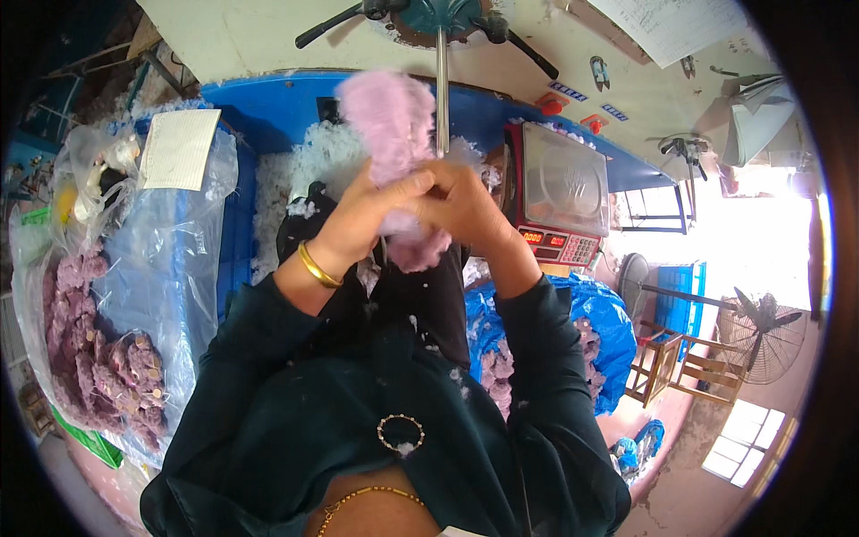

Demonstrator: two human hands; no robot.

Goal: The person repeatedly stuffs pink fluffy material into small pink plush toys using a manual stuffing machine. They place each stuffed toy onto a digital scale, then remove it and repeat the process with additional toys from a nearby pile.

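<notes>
A fuzzy pink-mauve plush piece [387, 112] is held up in front of my lap, slightly blurred. Around its lower part my left hand [365, 213] is closed, a gold bangle on the wrist. My right hand [461, 204] grips the same piece from the other side, its fingers meeting those of the left. A darker mauve end [419, 252] of plush hangs below my hands. Just right of the plush's upper part stands a shiny metal tube [442, 89], coming down from a green machine part [435, 16]; whether they touch I cannot tell.
White fluffy stuffing [333, 152] lies beyond my lap. At left, a clear plastic bag [183, 268] carries mauve plush pieces [134, 376] and a paper sheet [181, 148]. To the right are a red scale [564, 183], a blue bag [613, 345] of plush and a fan [761, 336].
</notes>
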